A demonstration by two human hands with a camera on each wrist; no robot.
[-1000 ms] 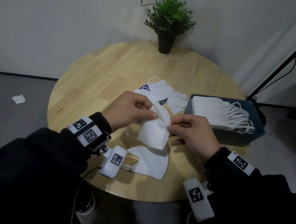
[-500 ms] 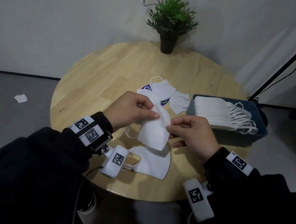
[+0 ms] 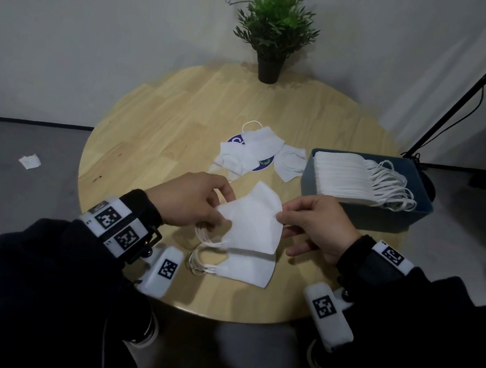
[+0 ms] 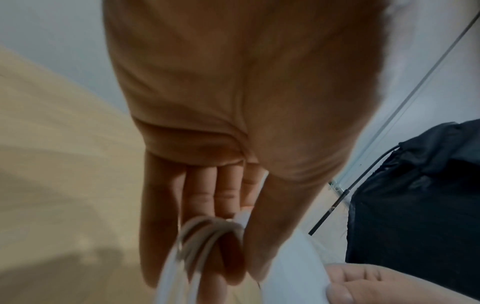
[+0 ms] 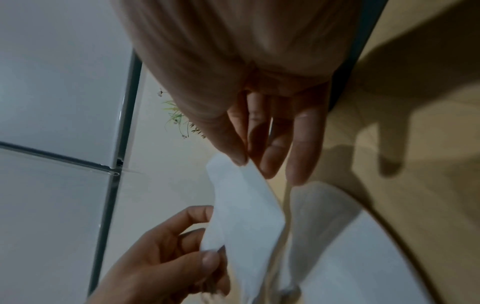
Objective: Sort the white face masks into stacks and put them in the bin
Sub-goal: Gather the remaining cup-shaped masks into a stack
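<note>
You're mid-stacking: your left hand (image 3: pixel 191 199) and right hand (image 3: pixel 316 224) each pinch the folded white face mask (image 3: pixel 253 219) above the small mask stack (image 3: pixel 246 267) near the table's (image 3: pixel 155 125) front edge, so square it up and lay it on top.

The table (image 3: pixel 164 127) is pale wood with a smooth matt finish. The face masks (image 3: pixel 249 226) look like soft matt white fabric with thin elastic loops (image 3: pixel 204 238). The bin (image 3: pixel 389 219) at the table's right edge appears matt dark-blue plastic.

head view looks down; both wrist views close, sharing the mask (image 3: pixel 250 220).
</note>
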